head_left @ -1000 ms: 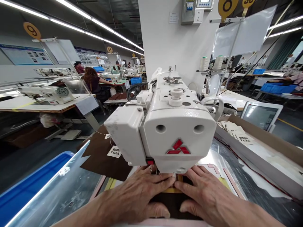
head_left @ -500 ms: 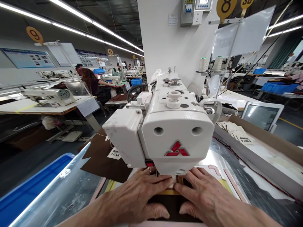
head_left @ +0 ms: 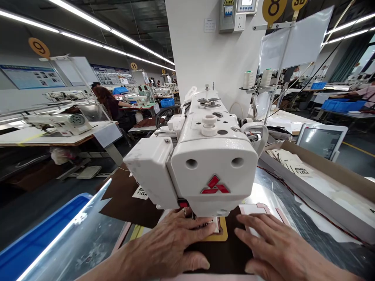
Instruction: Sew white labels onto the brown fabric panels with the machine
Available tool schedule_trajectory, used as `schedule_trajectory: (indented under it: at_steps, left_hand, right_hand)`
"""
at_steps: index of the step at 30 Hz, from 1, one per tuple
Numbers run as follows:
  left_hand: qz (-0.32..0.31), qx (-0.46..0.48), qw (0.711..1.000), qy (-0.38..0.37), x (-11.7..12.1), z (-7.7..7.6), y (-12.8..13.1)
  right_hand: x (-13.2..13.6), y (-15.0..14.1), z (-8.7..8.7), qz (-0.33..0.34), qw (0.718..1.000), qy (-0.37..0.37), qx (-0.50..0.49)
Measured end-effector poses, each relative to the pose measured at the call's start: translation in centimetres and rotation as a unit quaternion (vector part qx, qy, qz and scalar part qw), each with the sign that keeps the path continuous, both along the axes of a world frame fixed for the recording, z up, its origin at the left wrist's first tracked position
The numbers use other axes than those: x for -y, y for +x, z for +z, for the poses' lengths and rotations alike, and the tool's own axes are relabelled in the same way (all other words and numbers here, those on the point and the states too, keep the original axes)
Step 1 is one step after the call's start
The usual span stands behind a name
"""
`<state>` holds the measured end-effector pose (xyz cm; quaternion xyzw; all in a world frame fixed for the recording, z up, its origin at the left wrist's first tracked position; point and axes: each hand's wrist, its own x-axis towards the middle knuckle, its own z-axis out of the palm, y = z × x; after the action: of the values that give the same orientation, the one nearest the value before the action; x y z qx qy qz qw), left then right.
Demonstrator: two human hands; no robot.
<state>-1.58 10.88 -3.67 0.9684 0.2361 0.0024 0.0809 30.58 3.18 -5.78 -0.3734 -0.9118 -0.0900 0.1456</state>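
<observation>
- Left hand [head_left: 175,238]: its fingers lie flat and close together, thumb apart, pinching nothing; some fingertips are hidden beneath the machine. A metal ring [head_left: 184,212] circles one finger.
- Right hand [head_left: 272,246]: its fingers are loosely spread and hold nothing; whether they press down or hover, I cannot tell.
- Brown fabric [head_left: 219,257]: dark and smooth, it spreads under the left fingers and across to the right fingertips.
- Yellow frame [head_left: 224,234]: flat, round-cornered, on the fabric just beside the left index finger, its far side hidden.
- White label [head_left: 211,223]: inside the frame, partly covered by the left fingers, its dark lettering only partly visible.
- Sewing machine [head_left: 211,160]: glossy white, directly beyond the fingers, bearing a red three-diamond emblem [head_left: 215,184]; the needle area is hard to make out.
- Brown pieces [head_left: 125,203]: left of the left fingers, partly behind the machine; a tag [head_left: 141,192] there reads "Y LOLA", its upper line cut off.
- Blue bin [head_left: 43,238]: farther left, cropped by the edge.
- Cardboard tray [head_left: 336,171]: beyond and right of the right fingers, holding tags [head_left: 300,170] reading "BIMBA Y LOLA".
- Far beyond both hands: round yellow signs, "8" [head_left: 274,11] and "9" [head_left: 39,47].
</observation>
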Motion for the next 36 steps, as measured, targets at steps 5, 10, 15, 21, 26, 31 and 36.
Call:
schedule_trajectory:
  at_steps: [5, 10, 15, 21, 26, 31, 36]
  left_hand:
    - [0.006, -0.012, 1.0, -0.011, 0.0, 0.3, 0.2]
    - [0.032, -0.028, 0.998, -0.046, 0.2, 0.3, 0.3]
    - [0.048, -0.06, 0.994, -0.073, 0.3, 0.6, 0.5]
    - [0.037, -0.04, 0.997, -0.061, 0.3, 0.3, 0.2]
    - [0.033, -0.031, 0.998, -0.042, 0.4, 0.1, 0.0]
    - [0.025, -0.02, 0.998, -0.048, 0.7, 0.1, -0.1]
    - [0.035, -0.027, 0.997, -0.056, 0.5, -0.4, -0.2]
  right_hand:
    - [0.1, 2.4, -1.9, -0.018, 0.999, 0.035, -0.022]
    - [-0.2, 1.7, -2.1, -0.043, 0.997, -0.046, -0.051]
    - [0.0, 1.6, -1.8, -0.05, 0.995, -0.063, -0.053]
    - [0.2, 1.7, -2.3, -0.052, 0.996, -0.068, -0.037]
    - [0.3, 1.6, -2.2, -0.053, 0.995, -0.069, -0.053]
    - [0.7, 1.5, -2.2, -0.059, 0.992, -0.083, -0.08]
    - [0.9, 1.7, -2.5, -0.072, 0.987, -0.106, -0.092]
